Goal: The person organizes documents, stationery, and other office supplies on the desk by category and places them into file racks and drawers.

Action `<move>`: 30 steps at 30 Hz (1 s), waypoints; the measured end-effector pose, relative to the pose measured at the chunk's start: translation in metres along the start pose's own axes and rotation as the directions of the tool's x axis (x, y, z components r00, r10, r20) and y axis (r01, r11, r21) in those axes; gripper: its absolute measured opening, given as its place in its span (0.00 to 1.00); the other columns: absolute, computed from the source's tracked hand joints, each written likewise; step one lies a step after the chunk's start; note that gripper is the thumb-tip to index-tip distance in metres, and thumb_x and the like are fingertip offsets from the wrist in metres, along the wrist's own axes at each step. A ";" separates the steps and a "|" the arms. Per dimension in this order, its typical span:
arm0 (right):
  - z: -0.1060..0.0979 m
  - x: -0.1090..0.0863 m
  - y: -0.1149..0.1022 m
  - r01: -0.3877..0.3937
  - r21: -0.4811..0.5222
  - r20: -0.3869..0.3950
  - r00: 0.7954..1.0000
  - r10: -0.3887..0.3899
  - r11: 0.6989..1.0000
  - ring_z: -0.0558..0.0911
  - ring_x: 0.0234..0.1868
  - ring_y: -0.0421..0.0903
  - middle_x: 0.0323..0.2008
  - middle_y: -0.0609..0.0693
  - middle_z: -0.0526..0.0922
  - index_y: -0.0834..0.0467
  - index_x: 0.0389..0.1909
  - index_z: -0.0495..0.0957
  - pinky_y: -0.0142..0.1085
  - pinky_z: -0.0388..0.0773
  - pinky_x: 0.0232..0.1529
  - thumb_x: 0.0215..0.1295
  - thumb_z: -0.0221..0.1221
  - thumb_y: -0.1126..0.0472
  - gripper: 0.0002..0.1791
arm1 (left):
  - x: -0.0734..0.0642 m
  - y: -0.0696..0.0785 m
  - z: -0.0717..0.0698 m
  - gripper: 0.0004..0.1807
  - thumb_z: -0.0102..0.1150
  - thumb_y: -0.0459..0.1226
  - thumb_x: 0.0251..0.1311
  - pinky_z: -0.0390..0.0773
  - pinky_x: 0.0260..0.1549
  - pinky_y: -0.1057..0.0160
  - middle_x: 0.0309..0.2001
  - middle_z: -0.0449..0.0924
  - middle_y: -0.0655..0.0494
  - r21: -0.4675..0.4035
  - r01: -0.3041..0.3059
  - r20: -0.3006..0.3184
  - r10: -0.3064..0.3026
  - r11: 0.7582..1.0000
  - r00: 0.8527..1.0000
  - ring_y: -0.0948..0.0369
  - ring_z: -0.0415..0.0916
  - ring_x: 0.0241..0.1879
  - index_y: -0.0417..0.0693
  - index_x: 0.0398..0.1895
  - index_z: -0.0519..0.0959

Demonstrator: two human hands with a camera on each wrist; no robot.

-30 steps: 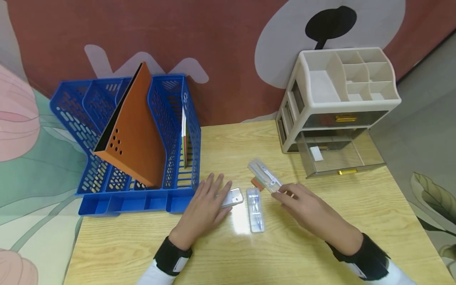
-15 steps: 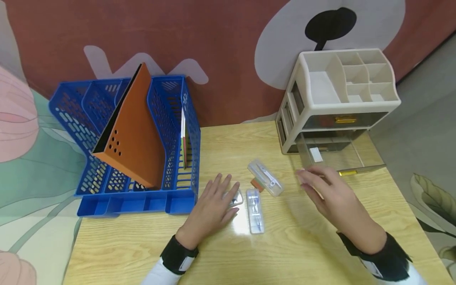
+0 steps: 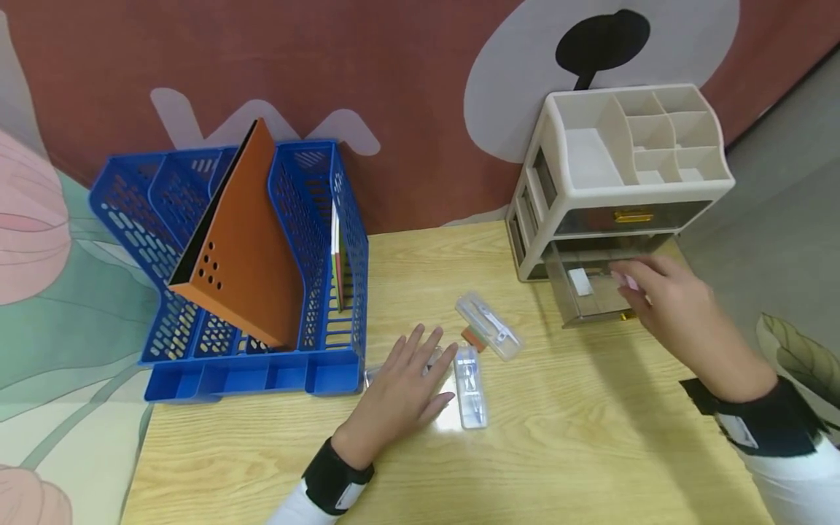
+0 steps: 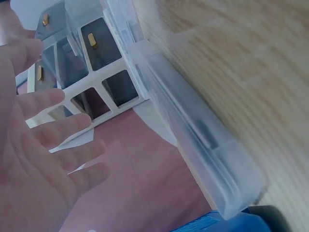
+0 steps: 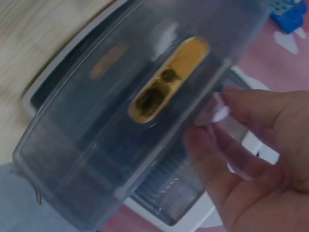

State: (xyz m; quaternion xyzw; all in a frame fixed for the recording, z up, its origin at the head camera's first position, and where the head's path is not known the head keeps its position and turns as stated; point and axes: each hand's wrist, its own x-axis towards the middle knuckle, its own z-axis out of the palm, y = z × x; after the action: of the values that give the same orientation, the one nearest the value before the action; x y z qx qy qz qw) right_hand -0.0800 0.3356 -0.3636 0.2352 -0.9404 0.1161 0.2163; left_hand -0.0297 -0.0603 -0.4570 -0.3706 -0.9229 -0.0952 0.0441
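Note:
Over the drawer (image 3: 590, 306), pulled out of the white desk organizer, my right hand (image 3: 676, 313) pinches a small pale pink piece (image 5: 215, 110) between thumb and fingers. Its kind is hard to make out. Inside that drawer lies a white block (image 3: 580, 282). My left hand (image 3: 400, 397) is spread flat above a clear plastic case (image 4: 193, 130), covering most of it in the head view. Just right of its fingers lies a second clear case (image 3: 470, 386) with slim tools inside. A third clear case (image 3: 490, 326) lies slanted behind, beside a small orange-and-green piece (image 3: 474, 339).
A blue mesh file rack (image 3: 321, 357) stands at the left, holding an orange folder (image 3: 246, 248) and thin booklets (image 3: 337, 255). The white organizer (image 3: 571, 193) is at the back right, with open compartments on top and a closed drawer (image 3: 633, 217) above the pulled-out one.
My right hand has left the slanted case and moved right and back to the drawer with the pink piece. My left hand has shifted slightly right over its case.

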 end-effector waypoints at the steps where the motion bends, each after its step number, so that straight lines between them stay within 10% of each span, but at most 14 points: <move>1: 0.002 0.001 0.004 -0.011 0.000 0.022 1.000 0.011 1.000 0.82 0.36 0.61 0.38 0.65 0.82 0.67 0.47 0.83 0.58 0.83 0.30 0.45 0.75 0.79 0.24 | 0.000 0.001 0.000 0.36 0.52 0.57 0.73 0.65 0.73 0.39 0.79 0.62 0.43 0.006 -0.003 -0.002 0.003 1.000 1.000 0.40 0.58 0.78 0.52 0.79 0.64; 11: 0.023 0.017 0.027 -0.062 -0.012 0.199 0.978 0.064 0.998 0.79 0.28 0.52 0.29 0.59 0.80 0.67 0.40 0.83 0.47 0.78 0.24 0.50 0.75 0.74 0.16 | -0.001 0.004 0.002 0.37 0.53 0.57 0.73 0.64 0.75 0.41 0.79 0.62 0.44 -0.015 -0.027 0.013 0.027 1.000 1.000 0.42 0.54 0.80 0.53 0.79 0.63; 30: 0.039 0.043 0.058 -0.232 0.022 0.503 0.843 0.190 0.972 0.82 0.36 0.56 0.34 0.60 0.85 0.69 0.44 0.81 0.55 0.81 0.40 0.63 0.67 0.68 0.11 | -0.001 0.011 0.003 0.37 0.51 0.59 0.74 0.64 0.75 0.43 0.80 0.60 0.45 0.041 -0.083 0.044 0.081 0.996 0.996 0.43 0.54 0.80 0.54 0.80 0.62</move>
State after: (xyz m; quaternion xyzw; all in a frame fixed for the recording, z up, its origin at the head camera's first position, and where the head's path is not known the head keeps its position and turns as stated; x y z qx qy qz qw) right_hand -0.1569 0.3564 -0.3851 0.1608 -0.9788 0.1130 -0.0571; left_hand -0.0217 -0.0524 -0.4583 -0.4090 -0.9094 -0.0658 0.0365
